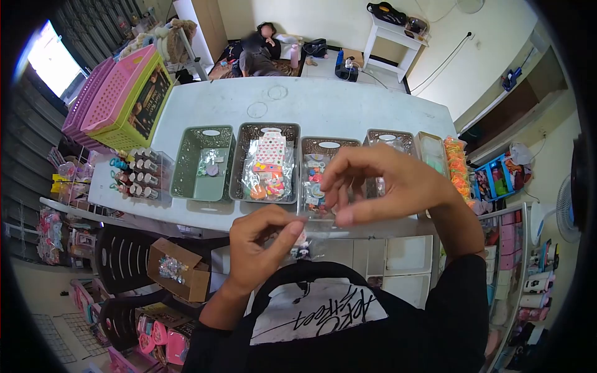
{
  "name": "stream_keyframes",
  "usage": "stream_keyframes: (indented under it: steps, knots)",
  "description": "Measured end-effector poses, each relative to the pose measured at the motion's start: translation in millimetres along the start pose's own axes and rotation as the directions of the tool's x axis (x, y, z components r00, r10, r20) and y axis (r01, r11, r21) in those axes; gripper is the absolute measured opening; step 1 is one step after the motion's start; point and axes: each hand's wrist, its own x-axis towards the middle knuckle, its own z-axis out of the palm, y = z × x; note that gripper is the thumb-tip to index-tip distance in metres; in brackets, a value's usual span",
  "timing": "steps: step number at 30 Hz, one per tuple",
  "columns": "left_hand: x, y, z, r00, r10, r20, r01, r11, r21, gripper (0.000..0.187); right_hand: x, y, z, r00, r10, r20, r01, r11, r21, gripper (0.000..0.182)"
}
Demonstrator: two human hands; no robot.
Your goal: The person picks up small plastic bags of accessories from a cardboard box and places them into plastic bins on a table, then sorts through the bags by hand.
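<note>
Your left hand (pixel 261 242) pinches clear packet (pixel 306 239) steady; right hand (pixel 379 186) grips its top edge, both held before white table (pixel 323 105), near brown basket (pixel 264 163).

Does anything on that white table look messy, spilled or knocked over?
Nothing stands out. The baskets sit in a neat row on the white table, packets inside them. Both hands, left and right, pinch a small clear packet between them. Nothing looks spilled or tipped.

Green basket (pixel 186 168), pink crates (pixel 115 93), seemingly polka-dotted packet (pixel 271 151).
</note>
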Motion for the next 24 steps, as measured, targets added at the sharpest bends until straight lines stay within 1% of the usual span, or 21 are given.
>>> stream_keyframes:
  steps: [1, 2, 3, 5, 6, 7, 9, 10, 11, 12, 14, 15, 16, 17, 18, 19, 21, 22, 23, 24]
  knots:
    - [2, 2, 3, 0.993, -0.12, -0.009, 0.118, 0.986, -0.117, 0.006, -2, 3, 8, 0.999, -0.04, -0.004, 0.04, 0.999, 0.027, 0.03]
    - [4, 1, 6, 0.995, -0.099, -0.015, 0.096, 0.986, -0.139, 0.007, -4, 6, 13, 0.997, -0.078, -0.011, 0.079, 0.995, 0.055, 0.033]
    - [7, 2, 8, 0.995, -0.095, -0.008, 0.093, 0.986, -0.137, 0.007, -4, 9, 16, 0.997, -0.081, -0.019, 0.082, 0.995, 0.053, 0.033]
    - [13, 4, 14, 0.988, -0.151, 0.011, 0.151, 0.976, -0.155, 0.011, -4, 13, 18, 0.999, -0.019, 0.034, 0.015, 0.995, 0.103, 0.037]
    - [16, 5, 17, 0.988, -0.151, 0.022, 0.153, 0.976, -0.155, 0.011, -5, 14, 17, 0.997, 0.034, 0.064, -0.044, 0.986, 0.159, 0.037]
    - [19, 5, 21, 0.989, -0.149, 0.014, 0.149, 0.974, -0.17, 0.013, -7, 16, 16, 0.998, 0.038, 0.054, -0.046, 0.986, 0.16, 0.037]
    - [22, 7, 26, 0.989, -0.147, 0.011, 0.146, 0.971, -0.189, 0.015, -10, 21, 15, 1.0, 0.002, -0.009, 0.0, 0.973, 0.23, 0.035]
    - [23, 7, 26, 0.986, -0.164, 0.034, 0.167, 0.961, -0.221, 0.02, -13, 22, 15, 1.0, 0.005, -0.014, -0.001, 0.974, 0.227, 0.035]
    - [24, 8, 27, 0.982, -0.18, 0.055, 0.188, 0.949, -0.253, 0.026, -15, 21, 15, 0.998, 0.02, -0.053, -0.004, 0.957, 0.288, 0.035]
    - [25, 7, 29, 0.982, -0.179, 0.058, 0.187, 0.949, -0.254, 0.026, -17, 22, 15, 0.995, 0.037, -0.09, -0.004, 0.937, 0.349, 0.036]
    - [25, 3, 34, 0.989, -0.134, 0.065, 0.145, 0.969, -0.202, 0.036, -22, 16, 13, 0.991, 0.067, -0.114, -0.019, 0.927, 0.376, 0.037]
    - [25, 2, 34, 0.989, -0.135, 0.064, 0.145, 0.968, -0.204, 0.036, -25, 14, 12, 0.986, 0.095, -0.134, -0.033, 0.915, 0.403, 0.038]
    - [25, 2, 34, 0.995, -0.088, 0.05, 0.096, 0.98, -0.173, 0.038, -26, 15, 11, 0.987, 0.095, -0.132, -0.035, 0.915, 0.401, 0.038]
    - [26, 1, 34, 0.999, -0.04, 0.035, 0.045, 0.989, -0.14, 0.039, -27, 16, 11, 0.989, 0.037, -0.145, 0.012, 0.947, 0.32, 0.035]
    - [26, 1, 34, 0.999, -0.037, 0.031, 0.041, 0.989, -0.141, 0.039, -28, 17, 10, 0.988, -0.024, -0.152, 0.06, 0.97, 0.236, 0.034]
    - [27, 2, 33, 0.999, -0.035, 0.015, 0.037, 0.992, -0.119, 0.04, -29, 15, 8, 0.989, -0.027, -0.149, 0.062, 0.97, 0.233, 0.034]
    - [31, 3, 31, 1.0, -0.03, -0.003, 0.03, 0.995, -0.096, 0.04, -34, 8, 4, 0.994, -0.017, -0.11, 0.016, 1.0, -0.007, 0.027]
    - [33, 4, 29, 0.998, -0.021, 0.066, 0.023, 0.999, -0.03, 0.041, -33, 13, 4, 0.994, -0.017, -0.11, 0.016, 1.0, -0.008, 0.027]
    - [36, 4, 29, 0.99, -0.015, 0.139, 0.011, 0.999, 0.034, 0.042, -30, 23, 4, 0.991, -0.08, -0.109, 0.081, 0.997, -0.003, 0.027]
    - [39, 8, 34, 0.989, -0.015, 0.144, 0.01, 0.999, 0.03, 0.042, -30, 28, 2, 0.984, -0.141, -0.112, 0.142, 0.99, 0.001, 0.027]
